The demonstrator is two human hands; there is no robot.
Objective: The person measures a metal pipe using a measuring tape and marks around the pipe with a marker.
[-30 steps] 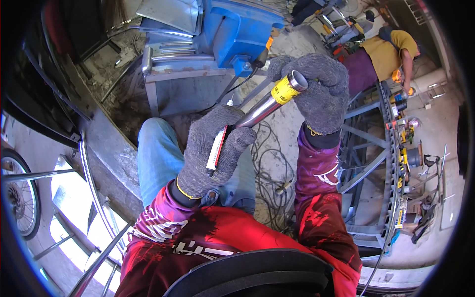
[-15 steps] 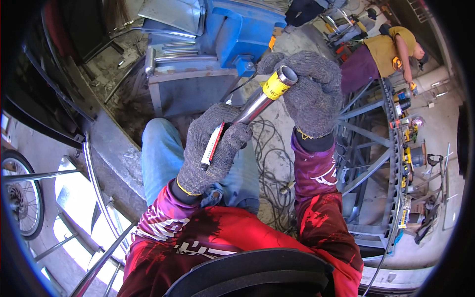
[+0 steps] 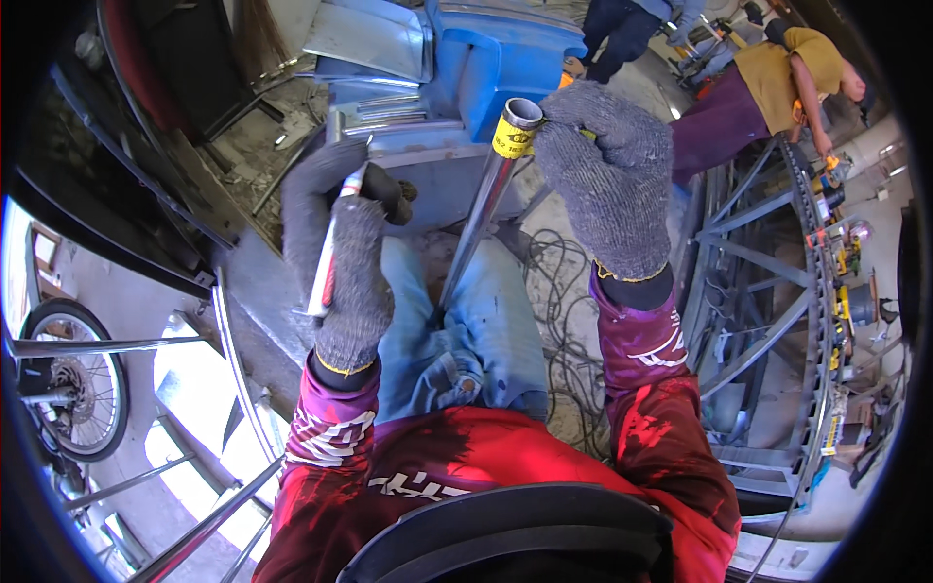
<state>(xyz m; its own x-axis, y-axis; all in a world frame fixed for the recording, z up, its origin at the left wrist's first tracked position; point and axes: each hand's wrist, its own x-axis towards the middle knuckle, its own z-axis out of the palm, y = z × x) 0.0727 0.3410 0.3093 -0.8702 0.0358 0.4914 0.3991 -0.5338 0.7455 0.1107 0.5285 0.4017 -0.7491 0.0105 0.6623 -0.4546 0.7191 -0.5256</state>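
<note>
A shiny metal tube (image 3: 480, 212) slants up from between my thighs, its round open end uppermost. Just below that rim a yellow printed label (image 3: 511, 140) wraps the tube. My right hand (image 3: 614, 180), in a grey knitted glove, has its fingers closed at the tube's top beside the label. Over to the left, clear of the tube, my left hand (image 3: 345, 248) is gloved too and slightly blurred. It is closed on a white and red marker pen (image 3: 333, 243), which lies across the fingers with its tip pointing up and away.
Ahead stands a blue machine (image 3: 510, 63) on a bench with metal tubes (image 3: 389, 109). A steel frame (image 3: 748, 277) runs along the right, near a bending person (image 3: 758, 92). Cables (image 3: 564, 321) coil on the floor; a wheel (image 3: 78, 379) stands left.
My left hand has let go of the tube and moved left with the marker pen. The tube stands steeper, its lower end now between my thighs. My right hand stays by its top.
</note>
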